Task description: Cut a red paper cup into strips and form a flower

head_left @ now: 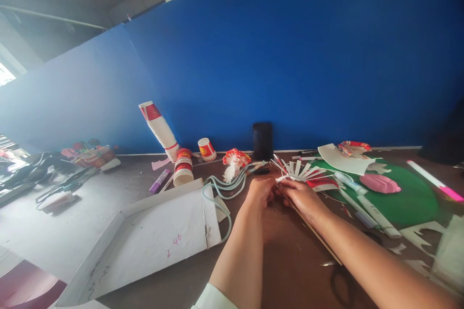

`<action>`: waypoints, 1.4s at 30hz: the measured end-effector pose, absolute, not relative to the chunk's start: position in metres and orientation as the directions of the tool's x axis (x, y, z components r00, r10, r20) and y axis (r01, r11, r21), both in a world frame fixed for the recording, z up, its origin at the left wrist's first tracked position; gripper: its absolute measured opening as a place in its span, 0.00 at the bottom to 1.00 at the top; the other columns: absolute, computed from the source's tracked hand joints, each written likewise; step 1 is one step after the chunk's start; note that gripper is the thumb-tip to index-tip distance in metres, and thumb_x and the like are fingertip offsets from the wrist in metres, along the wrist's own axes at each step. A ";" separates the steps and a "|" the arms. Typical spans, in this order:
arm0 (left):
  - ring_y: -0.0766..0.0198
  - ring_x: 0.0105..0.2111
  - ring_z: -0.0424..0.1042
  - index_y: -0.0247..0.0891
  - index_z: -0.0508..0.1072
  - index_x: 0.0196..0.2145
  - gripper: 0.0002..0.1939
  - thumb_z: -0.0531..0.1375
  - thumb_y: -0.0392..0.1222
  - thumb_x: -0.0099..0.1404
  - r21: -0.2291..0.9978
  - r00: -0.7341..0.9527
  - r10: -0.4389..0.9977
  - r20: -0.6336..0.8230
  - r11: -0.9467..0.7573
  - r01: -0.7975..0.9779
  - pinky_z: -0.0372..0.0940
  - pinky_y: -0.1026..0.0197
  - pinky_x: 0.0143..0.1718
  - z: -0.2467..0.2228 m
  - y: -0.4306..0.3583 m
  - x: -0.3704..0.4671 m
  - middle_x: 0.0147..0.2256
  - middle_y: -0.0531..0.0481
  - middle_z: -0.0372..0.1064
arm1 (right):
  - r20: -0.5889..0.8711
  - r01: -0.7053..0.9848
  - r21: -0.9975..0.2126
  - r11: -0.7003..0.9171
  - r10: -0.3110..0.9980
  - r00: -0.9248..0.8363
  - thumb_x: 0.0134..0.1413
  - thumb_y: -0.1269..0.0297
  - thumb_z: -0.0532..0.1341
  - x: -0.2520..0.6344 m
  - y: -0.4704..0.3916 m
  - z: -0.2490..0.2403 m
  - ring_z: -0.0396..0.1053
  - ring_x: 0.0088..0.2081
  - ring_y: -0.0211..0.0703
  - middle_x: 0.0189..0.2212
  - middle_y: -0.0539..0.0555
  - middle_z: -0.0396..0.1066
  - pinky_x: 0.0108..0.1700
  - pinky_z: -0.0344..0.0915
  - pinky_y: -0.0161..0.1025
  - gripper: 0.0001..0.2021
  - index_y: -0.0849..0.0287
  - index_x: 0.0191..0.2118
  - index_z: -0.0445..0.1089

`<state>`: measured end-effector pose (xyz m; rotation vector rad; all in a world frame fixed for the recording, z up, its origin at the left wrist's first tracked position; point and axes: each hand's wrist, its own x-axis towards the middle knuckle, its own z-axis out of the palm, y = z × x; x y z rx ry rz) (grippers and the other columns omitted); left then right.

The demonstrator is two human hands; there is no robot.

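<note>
A paper cup cut into white strips [299, 173], with a red part at its right side, fans out just beyond my hands. My right hand [302, 199] is closed on its near end. My left hand [263, 190] is closed too, its curled fingers meeting the right ones at the same end; the exact grip is hidden. A thin wooden stick [321, 241] runs from under my right fingers down along the forearm. Left of the hands lies a pale green looped cord [226, 190]. Behind it sits a red-and-white paper flower [235, 159].
A white cardboard box lid [155, 246] lies left. Behind it are a leaning cup stack [159, 128], a single cup [207, 148] and a purple glue stick [159, 181]. A black upright object [263, 141] stands at the blue partition [290, 58]. Right are a green sheet [416, 195], markers [379, 215] and scissors [340, 287].
</note>
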<state>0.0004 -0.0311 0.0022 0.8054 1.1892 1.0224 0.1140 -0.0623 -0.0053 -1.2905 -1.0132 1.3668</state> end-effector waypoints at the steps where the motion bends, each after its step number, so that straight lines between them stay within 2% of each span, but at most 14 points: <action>1: 0.75 0.12 0.56 0.31 0.74 0.25 0.09 0.67 0.40 0.48 0.904 0.060 0.931 -0.359 0.363 -0.224 0.43 0.70 0.12 0.003 -0.031 0.000 0.15 0.54 0.61 | -0.208 -0.107 -0.973 -0.204 0.978 0.028 0.43 0.69 0.62 0.114 -0.062 -0.005 0.75 0.34 0.43 0.28 0.51 0.77 0.23 0.65 0.30 0.09 0.54 0.34 0.76; 6: 0.75 0.15 0.61 0.31 0.75 0.28 0.11 0.70 0.35 0.45 0.866 0.046 0.914 -0.402 0.397 -0.304 0.52 0.72 0.15 0.004 -0.031 -0.001 0.18 0.53 0.65 | -0.266 -0.142 -0.955 -0.262 0.964 0.013 0.45 0.67 0.63 0.116 -0.062 -0.005 0.75 0.32 0.40 0.28 0.52 0.77 0.22 0.64 0.28 0.11 0.54 0.38 0.76; 13: 0.75 0.15 0.61 0.29 0.75 0.28 0.08 0.68 0.33 0.48 0.852 0.045 0.909 -0.415 0.406 -0.331 0.53 0.72 0.15 0.005 -0.031 -0.002 0.18 0.53 0.65 | -0.305 -0.225 -0.928 -0.296 0.952 0.007 0.45 0.69 0.64 0.115 -0.062 -0.005 0.72 0.29 0.36 0.28 0.52 0.76 0.20 0.60 0.25 0.14 0.55 0.41 0.76; 19: 0.75 0.15 0.61 0.28 0.75 0.30 0.04 0.64 0.29 0.54 0.818 0.045 0.881 -0.472 0.456 -0.352 0.56 0.73 0.16 0.008 -0.030 -0.003 0.19 0.52 0.65 | -0.257 -0.280 -0.925 -0.257 0.966 -0.036 0.40 0.69 0.66 0.114 -0.060 -0.010 0.69 0.27 0.34 0.25 0.51 0.74 0.19 0.56 0.25 0.14 0.57 0.38 0.77; 27: 0.76 0.16 0.59 0.28 0.74 0.29 0.03 0.64 0.32 0.56 0.793 0.129 0.868 -0.479 0.491 -0.360 0.61 0.72 0.19 0.011 -0.031 -0.006 0.17 0.54 0.62 | -0.149 -0.309 -0.938 -0.155 0.988 -0.043 0.38 0.67 0.67 0.116 -0.060 -0.008 0.65 0.24 0.33 0.26 0.52 0.74 0.18 0.54 0.26 0.13 0.59 0.36 0.78; 33: 0.74 0.18 0.63 0.29 0.74 0.31 0.04 0.64 0.34 0.58 0.798 0.131 0.871 -0.474 0.488 -0.354 0.64 0.72 0.21 0.014 -0.035 -0.005 0.19 0.53 0.62 | -0.138 -0.273 -0.952 -0.137 0.990 -0.016 0.38 0.65 0.67 0.118 -0.059 -0.009 0.64 0.23 0.35 0.23 0.51 0.72 0.18 0.53 0.29 0.15 0.58 0.38 0.78; 37: 0.73 0.19 0.64 0.29 0.74 0.31 0.07 0.65 0.37 0.57 0.808 0.136 0.875 -0.465 0.482 -0.338 0.64 0.71 0.21 0.013 -0.035 -0.004 0.19 0.53 0.63 | -0.100 -0.188 -0.977 -0.099 0.995 -0.003 0.42 0.63 0.65 0.119 -0.059 -0.009 0.63 0.22 0.36 0.21 0.49 0.70 0.19 0.55 0.31 0.17 0.56 0.42 0.77; 42: 0.75 0.16 0.61 0.28 0.73 0.27 0.07 0.65 0.36 0.57 0.810 0.174 0.896 -0.409 0.444 -0.383 0.58 0.73 0.18 0.007 -0.032 -0.003 0.18 0.53 0.62 | -0.016 0.146 -0.989 -0.018 1.000 0.021 0.49 0.57 0.62 0.120 -0.063 -0.001 0.60 0.17 0.33 0.19 0.47 0.69 0.20 0.57 0.32 0.19 0.56 0.47 0.75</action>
